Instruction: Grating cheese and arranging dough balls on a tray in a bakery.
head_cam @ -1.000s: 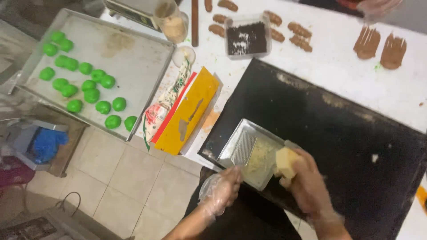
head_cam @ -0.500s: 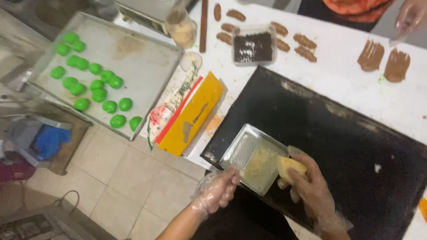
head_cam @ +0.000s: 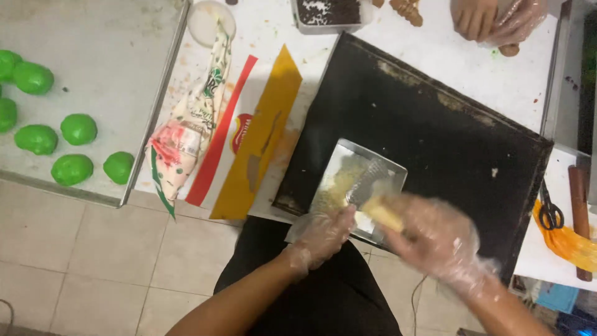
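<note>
While the gloved left hand point(head_cam: 323, 233) grips the near edge of the grater point(head_cam: 359, 186) on the black tray point(head_cam: 435, 137), the gloved right hand point(head_cam: 435, 239) pinches a pale cheese block point(head_cam: 382, 214) against it. Green dough balls point(head_cam: 71, 168) lie on a metal tray point(head_cam: 124, 93) well apart.

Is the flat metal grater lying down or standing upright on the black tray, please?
Lying down: the grater rests flat on the black tray, steadied by the left hand.

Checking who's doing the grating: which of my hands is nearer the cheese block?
Right. The right hand grips the cheese block over the grater; the left hand steadies the grater's near edge beside it.
</note>
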